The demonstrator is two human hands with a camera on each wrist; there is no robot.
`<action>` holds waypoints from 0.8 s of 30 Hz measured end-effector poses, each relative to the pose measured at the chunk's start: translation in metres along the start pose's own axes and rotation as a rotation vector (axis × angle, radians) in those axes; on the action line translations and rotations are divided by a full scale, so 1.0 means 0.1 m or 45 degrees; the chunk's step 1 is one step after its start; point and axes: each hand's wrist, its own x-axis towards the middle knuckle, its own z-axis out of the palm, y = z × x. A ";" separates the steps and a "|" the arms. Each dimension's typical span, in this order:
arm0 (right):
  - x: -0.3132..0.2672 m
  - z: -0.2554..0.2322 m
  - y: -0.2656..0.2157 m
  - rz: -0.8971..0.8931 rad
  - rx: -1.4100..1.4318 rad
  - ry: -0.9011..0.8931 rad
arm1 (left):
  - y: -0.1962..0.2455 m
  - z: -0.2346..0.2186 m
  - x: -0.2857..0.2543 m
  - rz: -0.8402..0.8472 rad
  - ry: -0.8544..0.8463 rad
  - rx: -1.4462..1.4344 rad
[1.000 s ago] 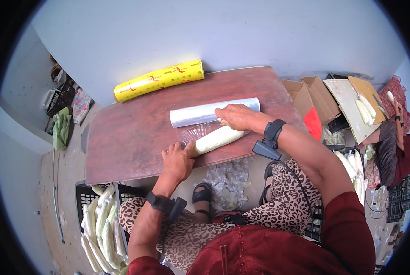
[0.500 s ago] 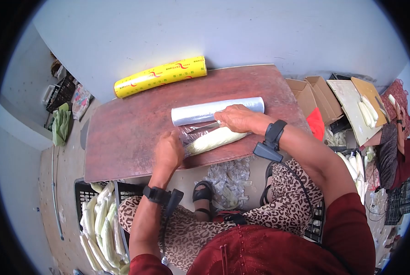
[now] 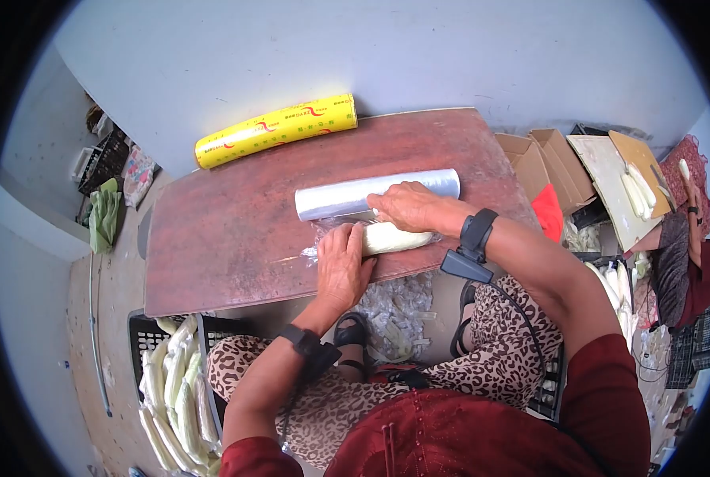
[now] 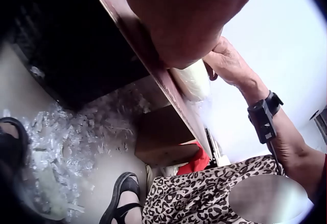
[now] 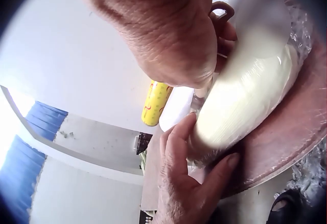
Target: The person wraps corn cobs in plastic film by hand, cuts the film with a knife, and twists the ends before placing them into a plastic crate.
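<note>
A long pale yellow vegetable [image 3: 394, 238] in clear film lies along the near side of the wooden table [image 3: 212, 238]. My left hand [image 3: 341, 266] rests over its left end; in the right wrist view the fingers and thumb spread to either side of that end. My right hand [image 3: 406, 207] is just beyond the vegetable, in front of the clear film roll [image 3: 331, 200]. It grips a tool with a brown loop handle [image 5: 223, 10]; the rest of the tool is mostly hidden by the hand. Loose film [image 5: 301, 30] bunches at the vegetable's far end.
A yellow printed roll [image 3: 275, 131] lies at the table's back edge by the wall. A black crate [image 3: 150, 338] of pale vegetables stands at left. Film scraps [image 3: 398, 318] cover the floor below. Cardboard boxes [image 3: 557, 163] and another person's arm [image 3: 694, 222] are at right.
My left hand lifted from the vegetable's left end, then came down farther right over it. The tool's blade, visible half a second ago, is now mostly covered. My right hand stays nearly still.
</note>
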 end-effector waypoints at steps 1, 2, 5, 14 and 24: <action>0.00 -0.02 -0.02 0.020 0.016 -0.012 | -0.02 0.03 0.02 -0.031 0.004 -0.001; 0.01 -0.05 -0.04 0.039 0.031 -0.023 | -0.04 0.05 0.03 -0.062 0.009 -0.002; 0.03 -0.06 -0.03 0.077 0.084 -0.049 | -0.06 0.04 0.05 -0.150 -0.084 0.006; -0.01 -0.02 0.03 0.053 0.091 -0.098 | -0.08 0.09 -0.10 -0.128 -0.040 0.005; -0.02 -0.01 0.01 -0.009 0.134 -0.089 | -0.03 0.08 -0.13 -0.186 -0.038 -0.010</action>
